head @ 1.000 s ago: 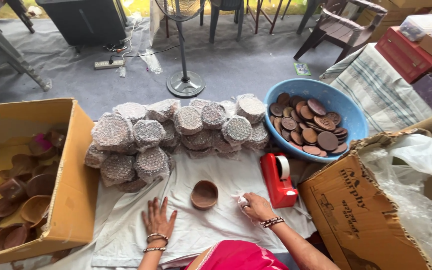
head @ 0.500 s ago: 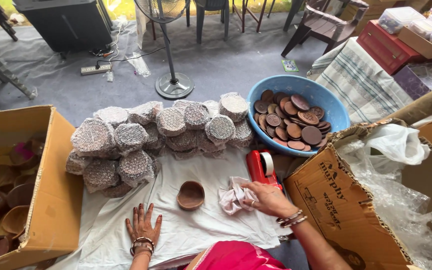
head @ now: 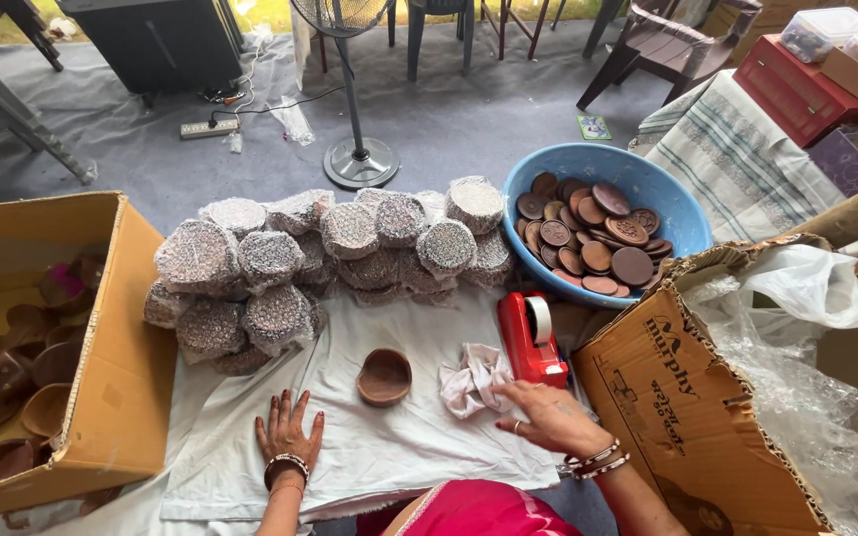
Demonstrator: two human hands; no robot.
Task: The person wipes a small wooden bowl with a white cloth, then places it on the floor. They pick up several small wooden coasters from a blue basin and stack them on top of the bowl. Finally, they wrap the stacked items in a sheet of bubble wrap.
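1. The left hand [head: 287,435] is laid flat on the white cloth [head: 379,462], fingers spread, nothing held.
2. The right hand [head: 548,417] is placed palm down beside the red tape dispenser [head: 531,340]; its fingertips touch a crumpled white rag [head: 473,379]. A closed pinch on the rag cannot be confirmed.
3. A small brown clay bowl [head: 384,376] is set on the cloth between the hands, untouched.
4. Mesh-wrapped bundles [head: 320,258] are stacked behind the bowl.
5. A blue basin [head: 647,189] of brown clay discs is seen at right, an open cardboard box [head: 116,367] of clay bowls at left.
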